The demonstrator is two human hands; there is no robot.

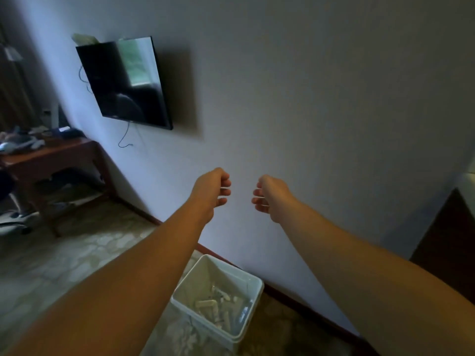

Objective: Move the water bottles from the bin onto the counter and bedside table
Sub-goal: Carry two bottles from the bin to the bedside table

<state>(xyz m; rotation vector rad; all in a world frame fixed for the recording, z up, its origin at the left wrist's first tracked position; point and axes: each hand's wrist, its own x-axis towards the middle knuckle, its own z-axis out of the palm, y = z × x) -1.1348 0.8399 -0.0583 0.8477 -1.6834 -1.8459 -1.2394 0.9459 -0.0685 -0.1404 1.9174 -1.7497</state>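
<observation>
Fingers (223, 187) of the left hand (211, 191) and of the right hand (270, 196) hang loosely curled, holding nothing, out before the wall (308, 98). Below them, a white bin (253, 283) on the floor holds bottles (207, 304), blurred together. At left, a TV (123, 80) hangs above a cluttered worktop (51, 152).

Patterned floor (77, 258) with white bin (226, 327) and wooden desk (51, 155).

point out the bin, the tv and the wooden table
bin (253, 281): head view, on its far right rim
tv (108, 80): head view, middle of the dark screen
wooden table (48, 154): head view, bare part of its top
</observation>
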